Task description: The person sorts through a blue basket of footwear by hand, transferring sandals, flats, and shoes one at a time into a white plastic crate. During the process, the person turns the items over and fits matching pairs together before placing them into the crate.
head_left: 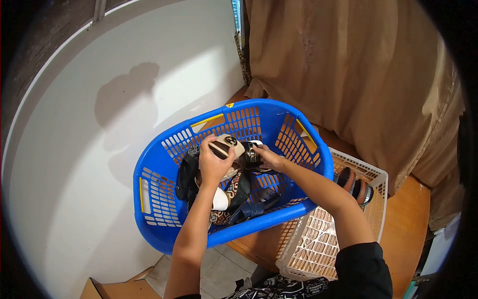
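A large blue laundry basket holds several shoes and dark items. Inside it, my left hand is closed around a beige shoe with a round dark ornament. To its right, my right hand has its fingers on a black shoe with a metal buckle. Below my left hand lie a white item and a patterned brown-and-black piece. A dark blue shoe rests near the basket's front wall, and a black item sits at the left.
A white plastic crate stands right of the blue basket on a wooden table, with dark sandals in it. A brown curtain hangs behind, a white wall is at left, and a cardboard box at bottom left.
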`<act>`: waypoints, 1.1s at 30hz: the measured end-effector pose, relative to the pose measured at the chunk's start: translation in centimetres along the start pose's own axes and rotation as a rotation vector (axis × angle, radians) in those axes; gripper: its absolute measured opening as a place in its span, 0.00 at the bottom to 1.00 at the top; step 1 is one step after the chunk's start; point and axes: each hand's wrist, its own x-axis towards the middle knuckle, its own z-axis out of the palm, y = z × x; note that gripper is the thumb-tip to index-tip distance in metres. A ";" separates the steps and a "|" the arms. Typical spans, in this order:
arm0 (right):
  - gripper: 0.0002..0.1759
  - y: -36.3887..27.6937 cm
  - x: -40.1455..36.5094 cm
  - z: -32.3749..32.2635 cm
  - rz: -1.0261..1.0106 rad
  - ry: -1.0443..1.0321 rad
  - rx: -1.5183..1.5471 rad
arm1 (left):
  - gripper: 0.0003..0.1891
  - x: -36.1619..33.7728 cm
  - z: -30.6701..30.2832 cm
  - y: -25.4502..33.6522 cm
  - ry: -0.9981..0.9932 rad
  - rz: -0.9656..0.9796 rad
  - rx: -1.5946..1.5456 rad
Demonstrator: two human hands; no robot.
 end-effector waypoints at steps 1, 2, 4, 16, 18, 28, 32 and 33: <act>0.44 -0.4 -0.2 0.1 -0.007 0.000 0.005 | 0.22 0.2 -0.2 -0.7 0.024 0.004 -0.001; 0.43 -0.9 -0.4 0.1 -0.025 0.043 0.047 | 0.23 0.3 0.0 -2.0 0.043 -0.039 -0.076; 0.41 -2.8 -1.9 0.7 -0.077 0.140 0.103 | 0.18 0.7 -0.8 -2.6 0.075 -0.124 -0.167; 0.13 -2.8 -1.4 -0.9 -0.179 0.338 0.116 | 0.09 0.0 -2.2 -7.2 0.108 -0.495 -0.702; 0.10 -3.4 -2.0 -0.7 -0.090 0.411 0.050 | 0.09 0.0 -1.8 -7.0 0.097 -0.457 -0.700; 0.09 -5.3 -2.7 -2.2 -0.277 0.293 0.376 | 0.12 0.4 -2.6 -6.5 0.172 -0.555 -1.062; 0.08 -5.7 -3.0 -2.5 -0.361 0.205 0.469 | 0.14 1.2 -3.1 -4.9 0.049 -0.432 -1.030; 0.07 -5.8 -3.3 -2.5 -0.351 0.204 0.472 | 0.14 1.3 -3.0 -4.7 0.048 -0.428 -1.031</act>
